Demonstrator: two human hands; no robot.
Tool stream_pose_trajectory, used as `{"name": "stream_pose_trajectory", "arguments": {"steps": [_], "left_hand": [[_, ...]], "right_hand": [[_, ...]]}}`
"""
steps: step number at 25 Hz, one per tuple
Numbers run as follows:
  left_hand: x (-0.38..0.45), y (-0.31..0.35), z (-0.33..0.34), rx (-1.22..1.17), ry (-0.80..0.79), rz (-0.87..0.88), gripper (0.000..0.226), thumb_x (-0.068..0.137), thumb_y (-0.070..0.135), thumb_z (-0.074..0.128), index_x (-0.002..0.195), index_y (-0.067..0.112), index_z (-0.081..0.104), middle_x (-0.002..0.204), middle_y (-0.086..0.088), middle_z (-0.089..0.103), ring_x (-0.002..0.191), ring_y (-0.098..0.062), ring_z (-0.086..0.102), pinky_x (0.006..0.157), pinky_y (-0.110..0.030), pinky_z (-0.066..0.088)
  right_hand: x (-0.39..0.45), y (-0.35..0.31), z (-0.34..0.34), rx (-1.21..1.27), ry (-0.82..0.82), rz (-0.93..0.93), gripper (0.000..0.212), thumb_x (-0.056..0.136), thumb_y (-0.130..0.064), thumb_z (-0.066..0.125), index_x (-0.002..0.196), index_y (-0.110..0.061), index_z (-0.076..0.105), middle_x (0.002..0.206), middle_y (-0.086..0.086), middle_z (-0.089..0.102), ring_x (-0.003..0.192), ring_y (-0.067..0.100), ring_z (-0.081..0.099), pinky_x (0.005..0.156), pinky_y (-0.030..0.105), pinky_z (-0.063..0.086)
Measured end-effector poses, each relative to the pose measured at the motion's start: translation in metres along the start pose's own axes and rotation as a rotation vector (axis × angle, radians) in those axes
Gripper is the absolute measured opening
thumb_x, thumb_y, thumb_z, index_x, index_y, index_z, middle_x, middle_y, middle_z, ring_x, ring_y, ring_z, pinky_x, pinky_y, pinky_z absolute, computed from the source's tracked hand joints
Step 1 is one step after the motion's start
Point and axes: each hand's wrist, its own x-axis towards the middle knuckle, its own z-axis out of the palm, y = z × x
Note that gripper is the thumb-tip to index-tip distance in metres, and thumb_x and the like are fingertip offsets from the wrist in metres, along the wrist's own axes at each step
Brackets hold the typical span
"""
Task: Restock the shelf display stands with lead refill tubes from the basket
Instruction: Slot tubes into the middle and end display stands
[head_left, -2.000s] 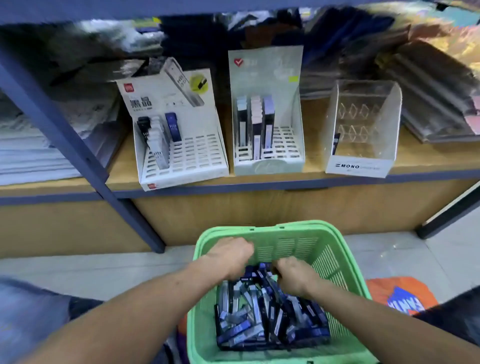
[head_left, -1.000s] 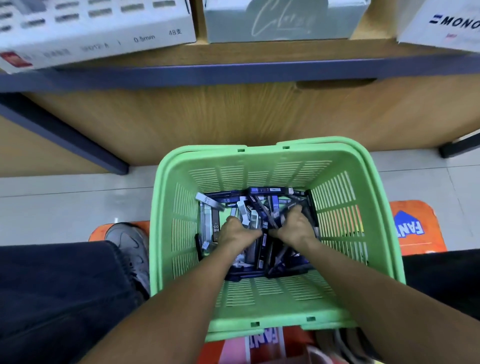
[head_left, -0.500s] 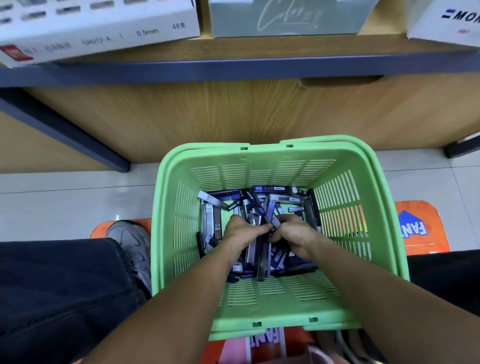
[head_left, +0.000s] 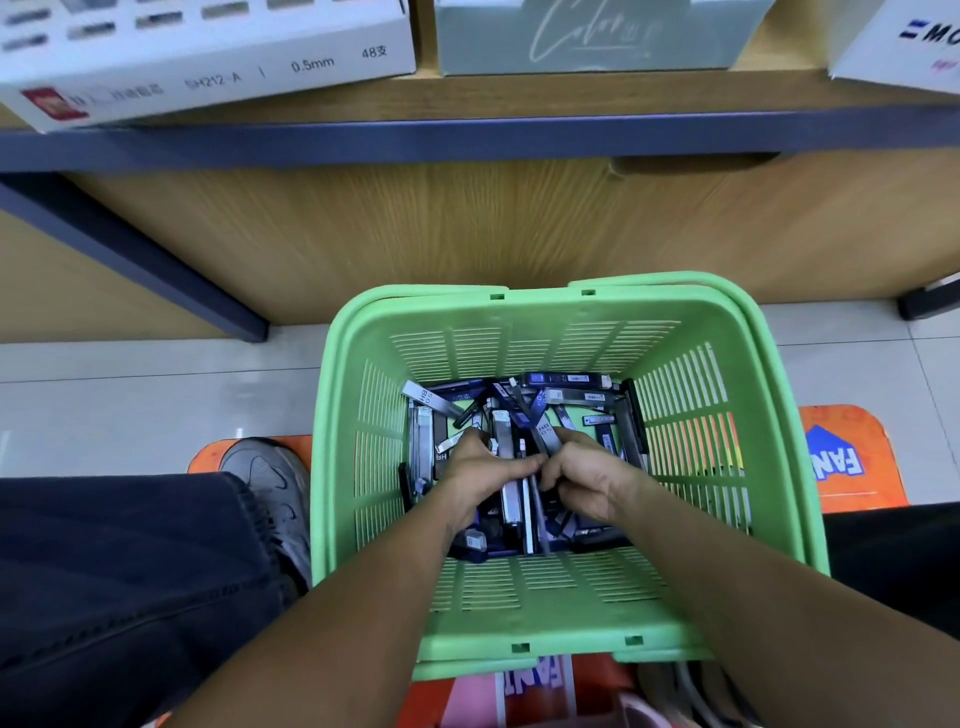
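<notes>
Two seconds ago the view took in the whole shelf with its three stands; now the head has dropped and only the stands' front lips show along the top edge, so attention has gone from the display to the stock. In that time both hands have moved from the top of the heap down into the middle of the green basket (head_left: 566, 613), and over the last half second they have closed in on each other. That reads as gathering a handful, a judgement only: no tube has left the basket yet, and the restocking itself is not yet begun. The left hand (head_left: 480, 480) sits at about 9 o'clock of the pile, knuckles up, fingers curled round a few upright lead tubes (head_left: 563, 395). The right hand (head_left: 582, 475) lies just beside it at 3 o'clock, its thumb and fingers pinching tubes where the two hands meet; how many each one holds cannot be told. The rest of the tubes lie jumbled on the basket floor, mostly towards 12 o'clock. The white stand (head_left: 208, 67) is at 11 o'clock on the shelf (head_left: 467, 137), the pale green stand (head_left: 587, 47) at 12.
</notes>
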Motion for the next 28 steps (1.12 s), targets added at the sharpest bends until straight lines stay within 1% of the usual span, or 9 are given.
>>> {"name": "stream_pose_trajectory", "arguments": {"steps": [3, 5, 8, 12, 16, 19, 24, 26, 28], "left_hand": [[-0.002, 0.001, -0.001, -0.127, -0.011, -0.016, 0.117, 0.042, 0.055, 0.097, 0.139, 0.016, 0.046, 0.135, -0.002, 0.061, 0.120, -0.022, 0.058, 0.101, -0.037, 0.049], [-0.006, 0.003, -0.002, -0.184, -0.029, -0.012, 0.128, 0.050, 0.050, 0.097, 0.154, 0.019, 0.029, 0.151, -0.002, 0.046, 0.136, -0.027, 0.046, 0.111, -0.042, 0.041], [-0.002, -0.001, -0.005, -0.278, -0.040, -0.009, 0.124, 0.062, 0.034, 0.094, 0.158, 0.021, 0.018, 0.159, -0.007, 0.035, 0.143, -0.027, 0.037, 0.114, -0.042, 0.033], [-0.004, 0.003, -0.003, -0.330, 0.007, -0.010, 0.105, 0.075, 0.021, 0.084, 0.158, 0.019, 0.020, 0.162, -0.007, 0.028, 0.144, -0.028, 0.034, 0.113, -0.041, 0.032], [-0.009, 0.009, -0.007, -0.389, 0.056, -0.008, 0.098, 0.078, 0.018, 0.080, 0.157, 0.021, 0.022, 0.159, -0.009, 0.033, 0.140, -0.029, 0.040, 0.110, -0.042, 0.035], [-0.015, 0.014, -0.013, -0.356, 0.038, 0.031, 0.101, 0.074, 0.015, 0.082, 0.156, 0.022, 0.023, 0.155, -0.004, 0.037, 0.136, -0.030, 0.045, 0.110, -0.045, 0.040], [-0.035, 0.030, -0.016, -0.207, 0.002, 0.106, 0.112, 0.054, 0.027, 0.089, 0.151, 0.025, 0.034, 0.147, -0.004, 0.050, 0.126, -0.028, 0.056, 0.105, -0.045, 0.047], [-0.035, 0.031, -0.017, -0.119, -0.007, 0.159, 0.105, 0.049, 0.028, 0.089, 0.144, 0.024, 0.045, 0.134, -0.003, 0.062, 0.113, -0.024, 0.065, 0.096, -0.047, 0.055], [-0.052, 0.040, -0.021, -0.014, -0.037, 0.212, 0.072, 0.063, 0.011, 0.084, 0.129, 0.020, 0.058, 0.110, 0.000, 0.072, 0.097, -0.020, 0.071, 0.087, -0.045, 0.060]], "right_hand": [[0.002, 0.001, 0.006, 0.035, 0.008, -0.014, 0.104, 0.077, 0.038, 0.034, 0.162, -0.016, 0.007, 0.155, 0.023, 0.038, 0.146, 0.035, 0.034, 0.119, 0.042, 0.028], [0.005, 0.002, 0.006, 0.075, 0.017, -0.033, 0.105, 0.076, 0.039, 0.034, 0.162, -0.016, 0.006, 0.146, 0.022, 0.048, 0.140, 0.033, 0.041, 0.119, 0.042, 0.028], [0.007, 0.001, 0.004, 0.133, 0.018, -0.040, 0.099, 0.077, 0.039, 0.037, 0.159, -0.011, 0.017, 0.120, 0.019, 0.062, 0.117, 0.027, 0.056, 0.112, 0.038, 0.036], [0.012, -0.003, 0.002, -0.036, 0.035, -0.048, 0.076, 0.075, 0.034, 0.044, 0.140, -0.005, 0.047, 0.118, 0.020, 0.068, 0.114, 0.034, 0.063, 0.085, 0.035, 0.053], [0.011, -0.004, -0.009, -0.210, 0.115, -0.054, 0.074, 0.073, 0.025, 0.051, 0.140, -0.008, 0.048, 0.113, 0.026, 0.068, 0.090, 0.033, 0.065, 0.067, 0.042, 0.053], [0.000, -0.012, -0.012, -0.341, 0.203, -0.112, 0.050, 0.078, 0.020, 0.053, 0.122, -0.004, 0.057, 0.102, 0.021, 0.069, 0.076, 0.033, 0.064, 0.062, 0.041, 0.052], [-0.009, -0.027, -0.003, -0.663, 0.349, -0.329, 0.049, 0.081, 0.012, 0.056, 0.125, -0.011, 0.060, 0.115, 0.007, 0.067, 0.105, 0.026, 0.065, 0.094, 0.042, 0.057], [-0.017, -0.032, 0.001, -0.577, 0.281, -0.405, 0.052, 0.083, 0.014, 0.056, 0.129, -0.009, 0.058, 0.116, 0.006, 0.066, 0.110, 0.026, 0.064, 0.091, 0.038, 0.057], [-0.030, -0.037, 0.004, -0.429, 0.140, -0.463, 0.062, 0.082, 0.018, 0.057, 0.136, -0.012, 0.055, 0.120, 0.007, 0.067, 0.108, 0.025, 0.066, 0.078, 0.027, 0.057]]}}
